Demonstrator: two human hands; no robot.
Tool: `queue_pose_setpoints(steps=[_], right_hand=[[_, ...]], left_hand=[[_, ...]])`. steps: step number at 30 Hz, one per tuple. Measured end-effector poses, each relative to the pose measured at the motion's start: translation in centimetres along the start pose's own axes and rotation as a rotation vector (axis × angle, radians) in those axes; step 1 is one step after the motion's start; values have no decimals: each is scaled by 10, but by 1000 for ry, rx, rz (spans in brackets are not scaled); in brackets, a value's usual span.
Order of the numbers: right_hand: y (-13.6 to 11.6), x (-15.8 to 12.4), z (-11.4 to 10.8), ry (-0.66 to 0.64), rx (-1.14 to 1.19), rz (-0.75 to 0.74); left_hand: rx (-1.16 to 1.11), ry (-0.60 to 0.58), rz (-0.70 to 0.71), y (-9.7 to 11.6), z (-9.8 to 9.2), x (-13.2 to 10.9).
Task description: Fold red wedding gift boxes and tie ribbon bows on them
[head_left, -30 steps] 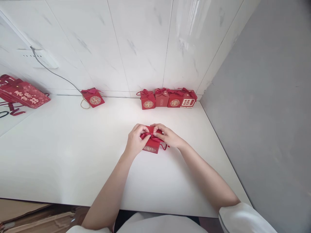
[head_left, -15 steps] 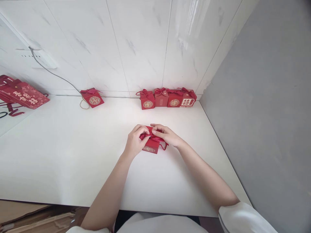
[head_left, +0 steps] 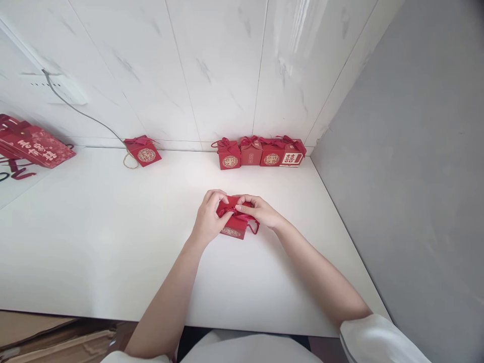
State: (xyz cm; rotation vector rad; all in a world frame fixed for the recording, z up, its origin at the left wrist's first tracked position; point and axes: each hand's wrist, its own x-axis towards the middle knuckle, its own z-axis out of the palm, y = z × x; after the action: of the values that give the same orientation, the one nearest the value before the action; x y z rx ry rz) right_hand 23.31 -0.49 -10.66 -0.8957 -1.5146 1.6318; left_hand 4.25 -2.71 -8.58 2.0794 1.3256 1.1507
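Note:
A small red gift box (head_left: 235, 233) with a gold round emblem stands on the white table in front of me. A dark red ribbon (head_left: 242, 217) is gathered on its top, and a red cord loop hangs at its right side. My left hand (head_left: 210, 217) is at the left of the box, thumb and forefinger apart, with the thumb tip touching the ribbon near the knot. From the right, my right hand (head_left: 261, 212) pinches the ribbon between thumb and forefinger. Its other fingers lie behind the box top, partly hidden.
Several red gift boxes (head_left: 251, 154) with bows stand in a row against the tiled wall. Another red box (head_left: 145, 154) stands farther left by a grey cable (head_left: 91, 118). Red paper bags (head_left: 36, 143) lie at far left. A grey panel (head_left: 408, 176) bounds the table's right.
My left thumb and forefinger have parted from a pinch at the ribbon. My right fingertips have drawn closer together. The box stays in about the same place.

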Motion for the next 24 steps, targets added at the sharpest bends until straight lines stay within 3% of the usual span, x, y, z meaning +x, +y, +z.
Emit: queue_pose_setpoints(steps=[3, 14, 18, 24], right_hand=[[2, 1, 1, 13, -42, -32], [2, 1, 1, 20, -97, 2], [1, 1, 1, 18, -82, -29], [-7, -3, -6, 59, -173, -36]], left_hand=[[62, 6, -26, -3, -8, 1], [14, -161, -69, -11, -23, 0], [54, -166, -62, -7, -28, 1], [64, -324, -178, 7, -40, -1]])
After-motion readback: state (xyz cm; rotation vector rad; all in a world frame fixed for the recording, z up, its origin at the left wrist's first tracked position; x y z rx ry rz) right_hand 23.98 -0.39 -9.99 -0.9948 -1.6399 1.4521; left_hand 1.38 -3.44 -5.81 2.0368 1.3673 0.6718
